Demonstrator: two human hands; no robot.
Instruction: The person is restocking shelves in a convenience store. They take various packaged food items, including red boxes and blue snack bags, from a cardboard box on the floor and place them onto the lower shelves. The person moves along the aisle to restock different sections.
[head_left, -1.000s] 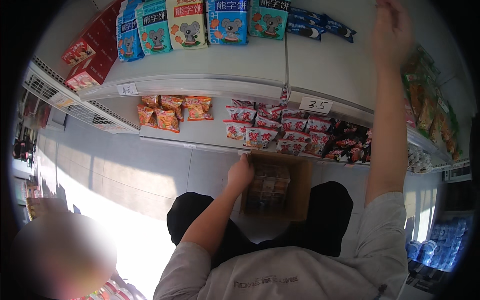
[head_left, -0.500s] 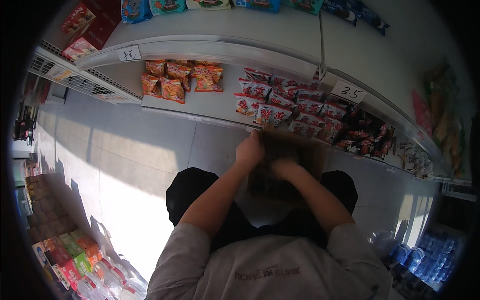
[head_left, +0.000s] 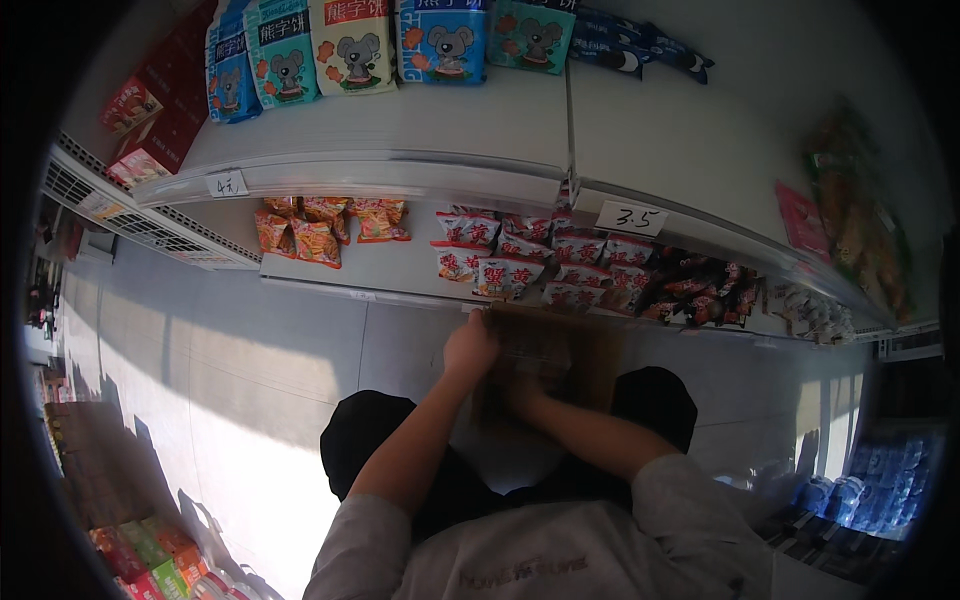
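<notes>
Head view: the box (head_left: 600, 365) stands at twelve o'clock, the left hand (head_left: 471, 348) closed on its edge at ten; the right hand (head_left: 519, 389) is inside toward seven, too blurred to tell how open it is or what it holds. Packs (head_left: 541, 350) lie in the box, so it is not yet empty; bags (head_left: 510, 276) already sit on the low shelf (head_left: 388, 274) beyond.

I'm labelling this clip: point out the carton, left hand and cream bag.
Carton (head_left: 600, 362), head view: right wall.
Left hand (head_left: 470, 348), head view: back of hand.
Cream bag (head_left: 356, 52), head view: printed front.
</notes>
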